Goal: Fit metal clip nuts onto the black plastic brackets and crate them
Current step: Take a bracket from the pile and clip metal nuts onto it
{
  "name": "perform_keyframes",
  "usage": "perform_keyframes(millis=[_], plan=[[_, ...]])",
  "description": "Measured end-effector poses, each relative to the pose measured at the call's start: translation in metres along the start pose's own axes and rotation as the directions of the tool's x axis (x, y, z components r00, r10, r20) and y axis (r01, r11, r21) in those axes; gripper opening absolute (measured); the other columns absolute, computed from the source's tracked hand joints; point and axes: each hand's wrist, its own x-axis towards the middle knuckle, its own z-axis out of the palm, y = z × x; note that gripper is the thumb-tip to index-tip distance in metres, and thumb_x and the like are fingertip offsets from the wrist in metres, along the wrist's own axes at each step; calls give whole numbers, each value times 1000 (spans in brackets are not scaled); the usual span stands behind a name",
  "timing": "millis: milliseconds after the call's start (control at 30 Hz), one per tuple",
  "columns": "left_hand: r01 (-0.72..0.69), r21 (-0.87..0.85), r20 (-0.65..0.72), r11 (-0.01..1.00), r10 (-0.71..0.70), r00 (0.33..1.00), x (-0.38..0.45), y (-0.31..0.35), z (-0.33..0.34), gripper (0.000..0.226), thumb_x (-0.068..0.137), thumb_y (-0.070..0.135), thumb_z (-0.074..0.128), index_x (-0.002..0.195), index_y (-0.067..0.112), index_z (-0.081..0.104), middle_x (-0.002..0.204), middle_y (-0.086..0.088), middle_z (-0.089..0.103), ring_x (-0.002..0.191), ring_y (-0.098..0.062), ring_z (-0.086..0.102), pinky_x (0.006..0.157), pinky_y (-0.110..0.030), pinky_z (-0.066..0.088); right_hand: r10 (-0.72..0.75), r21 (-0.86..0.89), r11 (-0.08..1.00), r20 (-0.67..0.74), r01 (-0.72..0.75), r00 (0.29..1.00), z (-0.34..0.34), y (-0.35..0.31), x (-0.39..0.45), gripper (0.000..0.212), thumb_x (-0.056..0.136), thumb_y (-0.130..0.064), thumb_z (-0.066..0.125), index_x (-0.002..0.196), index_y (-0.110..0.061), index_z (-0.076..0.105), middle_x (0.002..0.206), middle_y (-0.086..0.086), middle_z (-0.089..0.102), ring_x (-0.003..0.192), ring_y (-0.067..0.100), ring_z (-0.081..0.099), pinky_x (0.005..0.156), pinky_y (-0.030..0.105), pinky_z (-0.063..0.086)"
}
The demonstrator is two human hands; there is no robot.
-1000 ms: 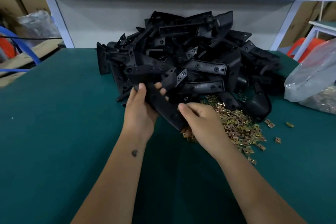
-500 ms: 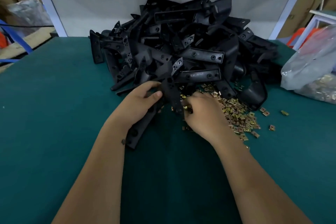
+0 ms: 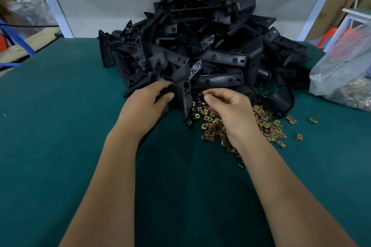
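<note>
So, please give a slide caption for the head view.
Left hand holds a black bracket while right hand pinches a clip nut.

Brackets (image 3: 220,57): black moulded plastic, semi-matt with slight sheen. Clip nuts (image 3: 267,126): brassy plated metal, shiny. Bench (image 3: 60,126): green matt cloth-like covering. Bag (image 3: 345,70), right: clear glossy plastic.

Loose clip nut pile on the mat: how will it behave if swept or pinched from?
The clip nuts look small and flat, so they will probably slide and scatter, not roll; strays already lie apart. The right hand pinches one, so each seems light.
</note>
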Motion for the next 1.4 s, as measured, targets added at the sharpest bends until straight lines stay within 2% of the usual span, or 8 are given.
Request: perform_keyframes(millis=[367, 533, 700, 800, 1033, 1133, 1233, 1400], plan=[[-82, -90, -48, 993, 78, 996, 1, 1, 4, 32, 101, 27, 55, 132, 34, 57, 110, 33, 58, 107, 13, 49, 84, -12, 41, 114, 360, 917, 175, -171, 978, 2, -4, -2, 24, 101, -3, 47, 100, -6, 71, 85, 6, 73, 77, 15, 69, 71, 23, 56], [3, -59, -48, 998, -6, 999, 2, -4, -2, 29, 103, 24, 50, 131, 33, 52, 116, 18, 60, 109, 0, 48, 83, -19, 40, -41, -257, 965, 16, 43, 999, -2, 1, 1, 27, 97, -6, 52, 94, -26, 71, 84, -10, 72, 75, 0, 65, 70, 13, 51], [53, 127, 2, 990, -54, 999, -1, -4, -14, 21, 105, 25, 41, 119, 41, 44, 101, -2, 65, 88, -29, 59, 82, -50, 52, -171, -782, 551, 234, 290, 957, 5, 11, -2, 26, 96, -25, 58, 119, -21, 69, 114, -2, 64, 108, 17, 53, 91, 27, 44], [75, 220, -70, 973, -61, 996, -3, 1, -13, 24, 105, 28, 42, 124, 41, 47, 95, 0, 64, 83, -29, 58, 77, -47, 52, -133, -872, 356, 308, 336, 942, 13, 18, -2, 33, 95, -34, 60, 124, -20, 67, 115, 2, 60, 111, 25, 47, 97, 36, 39], [80, 200, -109, 977, -59, 992, -1, 8, 7, 29, 106, 29, 40, 131, 31, 53, 85, 5, 59, 67, -13, 50, 52, -30, 33, -170, -837, 421, 307, 350, 937, 13, 20, 2, 22, 96, -17, 59, 113, -17, 73, 104, 6, 64, 103, 25, 52, 84, 28, 38], [89, 226, -117, 970, -64, 991, -2, 7, 11, 29, 106, 31, 40, 132, 31, 53, 83, 5, 59, 63, -11, 45, 50, -29, 29, -170, -701, 667, 190, 254, 967, 11, 16, 3, 24, 98, -13, 55, 117, -17, 69, 106, -1, 58, 90, 7, 54, 76, 6, 38], [81, 209, -147, 975, -51, 988, -3, 8, 14, 29, 105, 32, 40, 129, 31, 56, 73, 11, 52, 59, -6, 43, 50, -28, 27, 25, -185, 983, 92, -8, 995, 7, 7, 3, 29, 102, -11, 46, 111, -25, 70, 100, -9, 60, 80, -4, 54, 75, 8, 42], [50, 201, -150, 978, -20, 988, -4, 11, 16, 27, 105, 32, 41, 126, 31, 58, 72, 13, 52, 58, -3, 44, 49, -28, 27, 123, 484, 845, 238, -227, 964, -2, -6, 1, 31, 104, -2, 37, 104, -6, 68, 78, -1, 60, 69, 8, 56, 68, 21, 49]])
